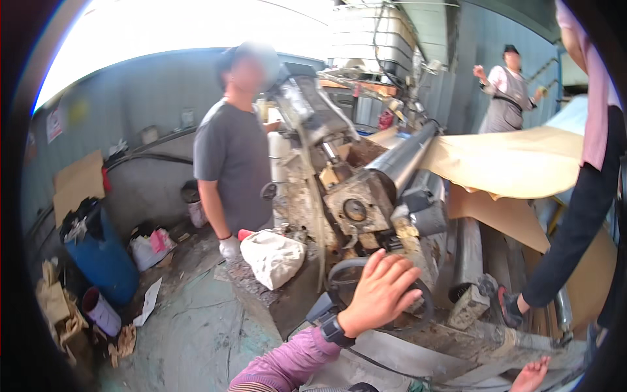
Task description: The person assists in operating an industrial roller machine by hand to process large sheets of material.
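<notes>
My left hand (384,293), in a purple sleeve with a dark watch (332,326) at the wrist, is stretched out with fingers apart over a black handwheel (426,307). Whether the palm touches the wheel I cannot tell. Low on the right, my right hand (530,375) shows in part, fingers loosely extended and holding nothing visible. Beyond the wheel stands a grimy machine (356,209) with a long metal roller (406,157). A broad tan sheet (503,163) stretches from the roller toward the right. A white cloth bundle (271,258) lies on a block left of the wheel.
A co-worker in a grey shirt (235,157) stands at the left of the machine. Another person's dark-trousered leg (575,242) is close on the right; an aproned person (506,98) stands farther back. A blue barrel (104,255) and scraps lie left.
</notes>
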Tool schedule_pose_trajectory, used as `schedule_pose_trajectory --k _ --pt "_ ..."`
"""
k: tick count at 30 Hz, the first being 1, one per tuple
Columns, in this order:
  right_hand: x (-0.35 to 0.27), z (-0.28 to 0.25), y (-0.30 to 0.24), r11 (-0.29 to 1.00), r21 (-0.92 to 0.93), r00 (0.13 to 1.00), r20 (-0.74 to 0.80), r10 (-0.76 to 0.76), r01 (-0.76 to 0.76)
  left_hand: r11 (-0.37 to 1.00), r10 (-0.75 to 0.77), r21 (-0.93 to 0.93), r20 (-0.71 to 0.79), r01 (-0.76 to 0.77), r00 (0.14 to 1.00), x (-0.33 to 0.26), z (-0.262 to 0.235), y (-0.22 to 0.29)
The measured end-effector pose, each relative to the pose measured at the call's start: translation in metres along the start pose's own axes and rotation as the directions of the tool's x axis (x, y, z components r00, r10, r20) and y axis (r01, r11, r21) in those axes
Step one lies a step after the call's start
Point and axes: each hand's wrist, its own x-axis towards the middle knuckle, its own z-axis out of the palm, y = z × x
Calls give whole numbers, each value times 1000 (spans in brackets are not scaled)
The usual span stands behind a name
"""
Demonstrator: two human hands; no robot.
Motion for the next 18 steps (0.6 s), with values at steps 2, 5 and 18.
schedule_pose_trajectory --k 2,5,18 --pt "-2 26 15 996 -85 988 -155 -4 -9 1000 -13 -3 3 13 1000 -5 -2 -2" --pt "-1 48 23 992 -120 981 -192 16 -39 999 -32 5 -16 32 999 -8 -3 -3" --pt "11 48 18 997 -68 977 -206 -54 41 999 17 -45 0 -17 1000 5 0 1"
